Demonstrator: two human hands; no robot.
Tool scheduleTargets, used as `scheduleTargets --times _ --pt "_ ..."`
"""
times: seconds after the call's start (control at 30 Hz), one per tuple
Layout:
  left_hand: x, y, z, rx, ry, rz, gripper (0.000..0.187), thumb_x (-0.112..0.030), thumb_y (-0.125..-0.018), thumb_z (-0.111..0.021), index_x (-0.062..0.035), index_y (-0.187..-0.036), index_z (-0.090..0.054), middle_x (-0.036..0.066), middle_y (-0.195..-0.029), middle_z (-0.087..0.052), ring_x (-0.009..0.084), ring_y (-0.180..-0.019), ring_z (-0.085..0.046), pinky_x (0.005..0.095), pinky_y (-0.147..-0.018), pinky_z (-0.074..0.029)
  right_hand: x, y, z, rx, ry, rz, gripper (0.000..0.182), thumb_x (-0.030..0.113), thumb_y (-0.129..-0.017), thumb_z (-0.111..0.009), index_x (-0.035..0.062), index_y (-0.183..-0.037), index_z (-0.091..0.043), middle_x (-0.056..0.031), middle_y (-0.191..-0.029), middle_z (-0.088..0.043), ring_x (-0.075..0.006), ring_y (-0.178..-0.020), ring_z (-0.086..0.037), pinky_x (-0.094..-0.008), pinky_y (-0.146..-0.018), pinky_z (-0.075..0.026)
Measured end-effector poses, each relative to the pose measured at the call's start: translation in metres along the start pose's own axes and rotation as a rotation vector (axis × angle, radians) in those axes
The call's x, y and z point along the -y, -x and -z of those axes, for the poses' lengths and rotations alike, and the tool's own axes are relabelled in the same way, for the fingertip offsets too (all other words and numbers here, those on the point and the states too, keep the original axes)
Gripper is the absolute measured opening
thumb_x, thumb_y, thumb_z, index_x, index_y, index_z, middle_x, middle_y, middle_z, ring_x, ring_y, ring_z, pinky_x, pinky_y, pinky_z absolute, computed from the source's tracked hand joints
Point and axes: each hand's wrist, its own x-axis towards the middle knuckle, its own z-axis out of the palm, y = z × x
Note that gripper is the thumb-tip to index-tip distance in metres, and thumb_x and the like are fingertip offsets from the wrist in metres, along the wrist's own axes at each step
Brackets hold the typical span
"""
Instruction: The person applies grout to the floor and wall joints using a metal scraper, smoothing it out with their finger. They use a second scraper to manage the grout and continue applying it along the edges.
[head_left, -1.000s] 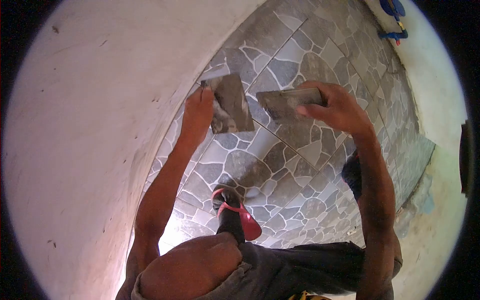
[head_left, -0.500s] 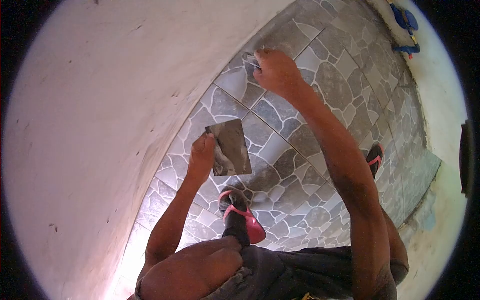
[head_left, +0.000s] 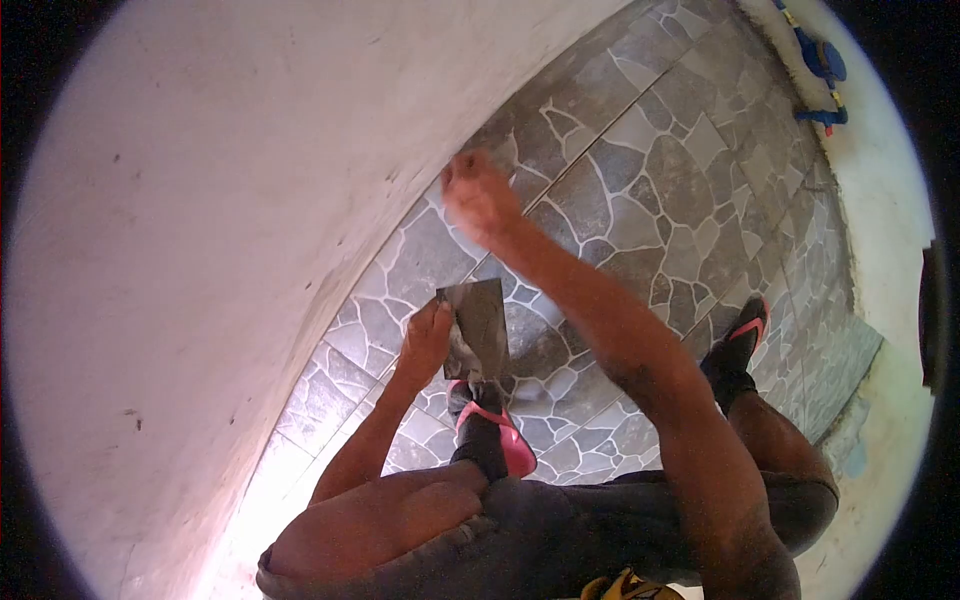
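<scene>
My left hand [head_left: 425, 338] grips a flat, dark rectangular plate [head_left: 486, 322] by its left edge, thumb on top. Pale paste is smeared over the plate's lower left part. Farther forward, my right hand [head_left: 482, 202] is closed in a fist at the foot of the white wall [head_left: 230, 230], over the tiled floor [head_left: 660, 220]. Motion blurs its fingers, and whatever they hold is hidden. The floor tiles have a grey stone pattern with white lines and dark joints between them.
My feet, in dark socks and pink-strapped sandals, stand on the tiles: one sandal [head_left: 515, 450] below the plate, the other sandal [head_left: 758, 325] to the right. A blue pipe fitting [head_left: 825, 62] is on the right wall [head_left: 880, 230]. Bright light falls at lower left.
My right hand has swept left and toward me, closer to the wall's foot; the small light-coloured piece at its fingers is no longer visible. My left hand and the plate have shifted slightly right and nearer me.
</scene>
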Motion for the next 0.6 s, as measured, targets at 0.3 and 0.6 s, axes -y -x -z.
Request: scheduleTargets --times 0.3,0.6 --pt "0.027 0.009 -0.004 0.076 -0.022 -0.037 0.030 -0.023 -0.096 -0.042 0.0033 -0.090 -0.054 0.023 -0.072 -0.054 0.0370 -0.065 -0.050 0.0422 -0.063 -0.042 -0.095 -0.001 0.036 -0.128 -0.032 -0.060 0.025 0.013 -0.071 -0.065 0.0019 -0.093 -0.057 -0.0167 -0.093 -0.062 -0.0359 -0.085 -0.059 -0.0453 -0.073 -0.050" --pt "-0.002 0.007 -0.010 0.059 0.191 0.015 0.030 -0.024 -0.096 -0.042 0.0030 -0.092 -0.055 0.016 -0.069 -0.053 0.0239 -0.063 -0.048 0.0389 -0.063 -0.042 -0.156 -0.051 0.001 -0.126 0.107 0.071 0.015 0.013 -0.071 -0.063 0.0066 -0.084 -0.065 -0.0153 -0.084 -0.064 -0.0316 -0.079 -0.063 -0.0441 -0.065 -0.053"
